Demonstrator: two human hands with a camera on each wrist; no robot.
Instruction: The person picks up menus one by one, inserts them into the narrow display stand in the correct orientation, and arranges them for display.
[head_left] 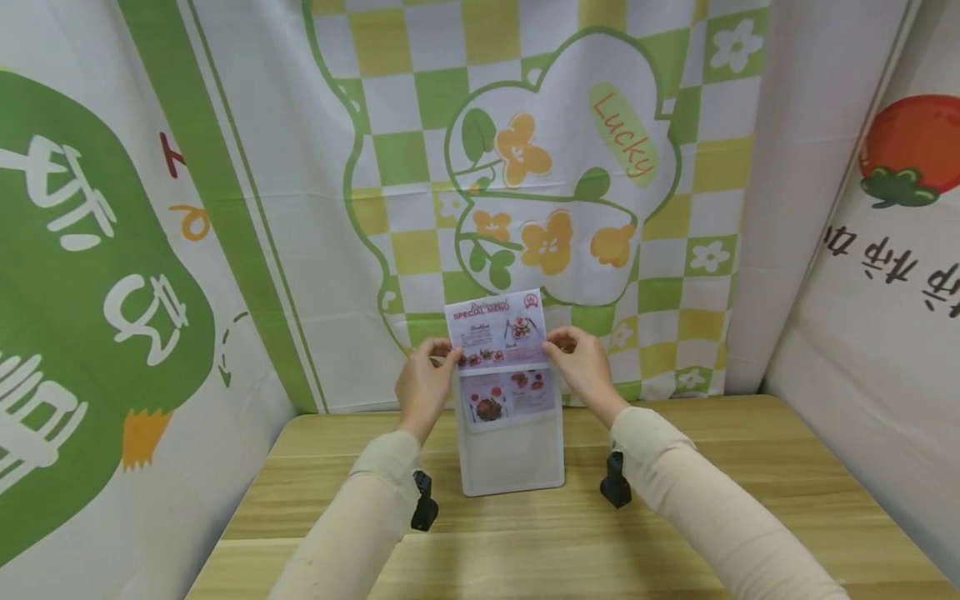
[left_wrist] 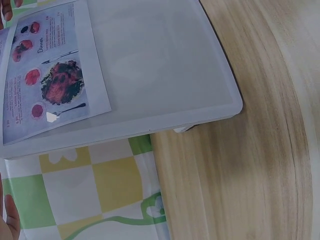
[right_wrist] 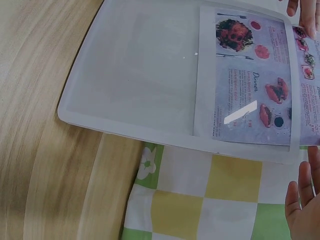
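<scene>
A white display stand with a transparent front stands upright on the table. A printed menu sheet is partway down inside it, its upper half sticking out above the stand's top edge. My left hand pinches the sheet's left edge between thumb and fingers, and my right hand pinches the right edge at about the same height. In the left wrist view the sheet shows through the clear front with its lower edge slightly slanted. The right wrist view shows the stand's lower part holding no paper.
The wood-grain table carries the stand near its back edge. Behind hangs a green, yellow and white checked curtain. Printed cloth walls close in both sides. A small black device sits by the left sleeve, another by the right.
</scene>
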